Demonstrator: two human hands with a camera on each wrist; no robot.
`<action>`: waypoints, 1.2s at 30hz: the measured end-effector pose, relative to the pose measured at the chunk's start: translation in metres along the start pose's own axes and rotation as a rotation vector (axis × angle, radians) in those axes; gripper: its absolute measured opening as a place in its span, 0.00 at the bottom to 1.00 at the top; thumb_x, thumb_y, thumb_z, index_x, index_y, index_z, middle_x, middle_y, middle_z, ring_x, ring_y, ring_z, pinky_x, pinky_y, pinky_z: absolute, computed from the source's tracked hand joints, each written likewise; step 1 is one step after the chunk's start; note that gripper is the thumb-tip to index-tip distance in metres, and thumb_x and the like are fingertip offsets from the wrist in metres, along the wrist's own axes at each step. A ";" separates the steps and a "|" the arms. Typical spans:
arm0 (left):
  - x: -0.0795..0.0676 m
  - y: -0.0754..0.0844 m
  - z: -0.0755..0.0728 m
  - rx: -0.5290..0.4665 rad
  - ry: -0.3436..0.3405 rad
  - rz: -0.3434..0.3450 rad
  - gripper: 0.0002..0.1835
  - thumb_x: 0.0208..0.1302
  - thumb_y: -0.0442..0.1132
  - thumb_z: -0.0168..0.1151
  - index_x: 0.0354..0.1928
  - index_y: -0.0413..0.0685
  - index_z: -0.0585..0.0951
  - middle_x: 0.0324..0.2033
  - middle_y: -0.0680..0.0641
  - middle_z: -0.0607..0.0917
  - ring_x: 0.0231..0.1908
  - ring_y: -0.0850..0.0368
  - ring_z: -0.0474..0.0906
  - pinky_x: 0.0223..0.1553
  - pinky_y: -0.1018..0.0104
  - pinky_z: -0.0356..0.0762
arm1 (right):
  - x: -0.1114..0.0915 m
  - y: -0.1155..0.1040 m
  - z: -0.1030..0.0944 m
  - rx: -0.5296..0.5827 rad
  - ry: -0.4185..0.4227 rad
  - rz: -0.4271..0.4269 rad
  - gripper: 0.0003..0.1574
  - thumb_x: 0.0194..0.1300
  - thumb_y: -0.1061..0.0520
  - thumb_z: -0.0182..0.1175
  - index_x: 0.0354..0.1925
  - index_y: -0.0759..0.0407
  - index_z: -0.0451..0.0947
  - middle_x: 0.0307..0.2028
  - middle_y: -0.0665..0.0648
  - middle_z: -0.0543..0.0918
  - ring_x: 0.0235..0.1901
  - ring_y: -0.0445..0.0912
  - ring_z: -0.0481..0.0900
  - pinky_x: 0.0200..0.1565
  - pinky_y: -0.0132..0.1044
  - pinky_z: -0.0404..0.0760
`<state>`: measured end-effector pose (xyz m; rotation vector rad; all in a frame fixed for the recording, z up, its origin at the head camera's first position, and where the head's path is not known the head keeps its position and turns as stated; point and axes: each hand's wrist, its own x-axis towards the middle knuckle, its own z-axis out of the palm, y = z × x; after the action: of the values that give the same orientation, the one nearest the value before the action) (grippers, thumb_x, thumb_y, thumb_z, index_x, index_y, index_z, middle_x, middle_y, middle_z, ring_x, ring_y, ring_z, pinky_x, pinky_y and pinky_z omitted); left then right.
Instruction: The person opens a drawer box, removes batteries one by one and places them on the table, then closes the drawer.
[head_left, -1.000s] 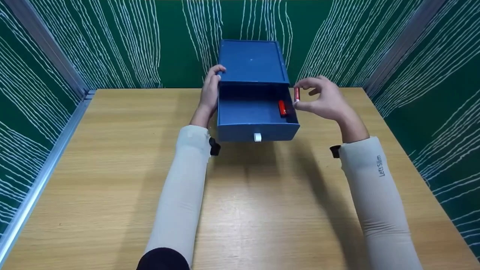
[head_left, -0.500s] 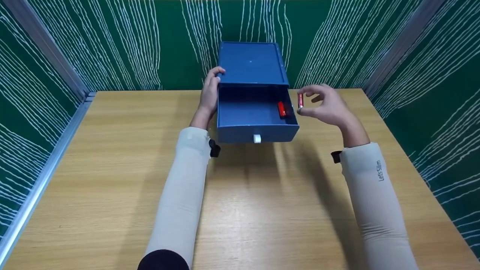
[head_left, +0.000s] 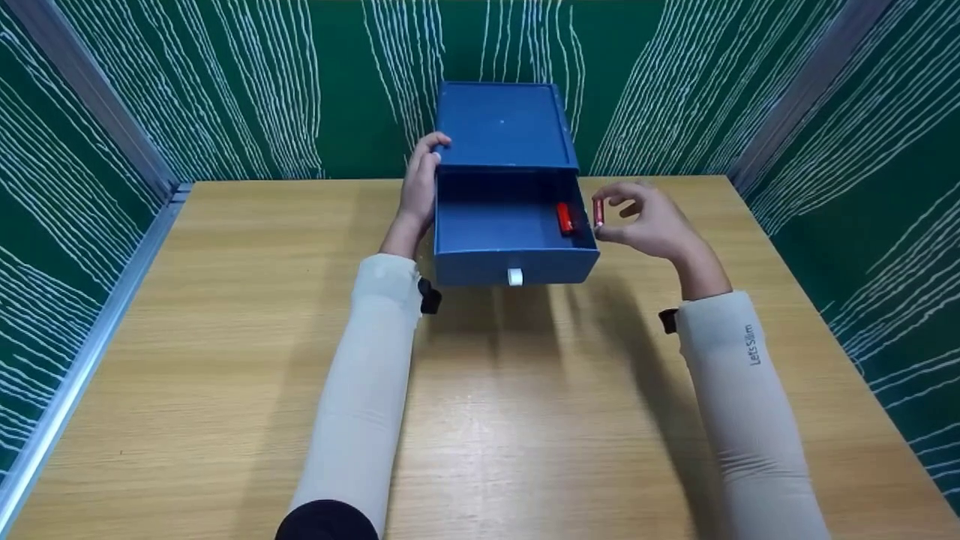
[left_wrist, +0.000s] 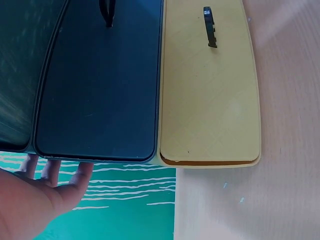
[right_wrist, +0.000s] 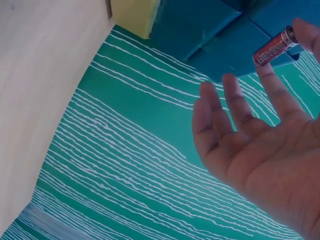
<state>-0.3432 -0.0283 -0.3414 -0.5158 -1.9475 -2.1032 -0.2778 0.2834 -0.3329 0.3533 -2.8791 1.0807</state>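
Near the table's back edge stands a drawer unit (head_left: 502,124) with its blue top drawer (head_left: 517,266) pulled out. My left hand (head_left: 420,187) rests on its left side, the index fingertip over the top edge; in the left wrist view, extended fingers (left_wrist: 51,172) touch the side wall. My right hand (head_left: 652,221) pinches a small red battery (head_left: 598,212) between thumb and index finger, just outside the drawer's right wall. In the right wrist view the battery (right_wrist: 274,47) shows white lettering, and the other fingers are loosely bent. A red battery-like cylinder (head_left: 564,218) lies inside the drawer at right.
In the left wrist view, a dark blue drawer front (left_wrist: 100,90) and a yellow one (left_wrist: 210,100) sit below the top drawer, with black handles. Green walls (head_left: 352,90) with white lines enclose the wooden table (head_left: 225,337) at the back and sides.
My right hand has come down with the battery along the drawer's right side, shifting slightly right and then back left. The left hand and the drawer unit hold their place.
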 end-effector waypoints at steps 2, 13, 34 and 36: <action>0.000 0.000 0.000 -0.002 -0.004 0.002 0.17 0.61 0.29 0.30 0.48 0.36 0.67 0.55 0.43 0.66 0.55 0.59 0.59 0.54 0.76 0.53 | 0.000 0.002 0.001 0.003 -0.006 0.011 0.30 0.45 0.46 0.65 0.49 0.47 0.71 0.48 0.50 0.70 0.49 0.48 0.65 0.49 0.48 0.67; 0.001 0.001 0.000 -0.022 -0.012 -0.005 0.17 0.61 0.30 0.30 0.48 0.37 0.66 0.55 0.42 0.65 0.54 0.57 0.59 0.54 0.73 0.53 | 0.001 0.008 0.006 0.004 -0.038 0.084 0.33 0.44 0.43 0.65 0.51 0.46 0.70 0.51 0.52 0.68 0.49 0.51 0.65 0.49 0.49 0.68; 0.001 -0.002 -0.001 -0.026 -0.017 0.013 0.16 0.62 0.29 0.30 0.48 0.35 0.66 0.55 0.41 0.65 0.55 0.58 0.59 0.54 0.75 0.53 | 0.002 0.026 0.016 0.018 -0.060 0.114 0.33 0.43 0.41 0.65 0.50 0.46 0.71 0.51 0.53 0.68 0.50 0.53 0.65 0.47 0.49 0.68; 0.001 -0.002 -0.001 -0.027 -0.020 0.013 0.16 0.62 0.29 0.30 0.48 0.35 0.66 0.55 0.41 0.65 0.55 0.58 0.59 0.54 0.75 0.53 | 0.002 0.028 0.018 0.021 -0.064 0.120 0.34 0.42 0.41 0.66 0.49 0.46 0.71 0.52 0.54 0.68 0.50 0.54 0.65 0.47 0.49 0.68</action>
<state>-0.3446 -0.0290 -0.3427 -0.5553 -1.9241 -2.1268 -0.2855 0.2913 -0.3638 0.2233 -2.9820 1.1381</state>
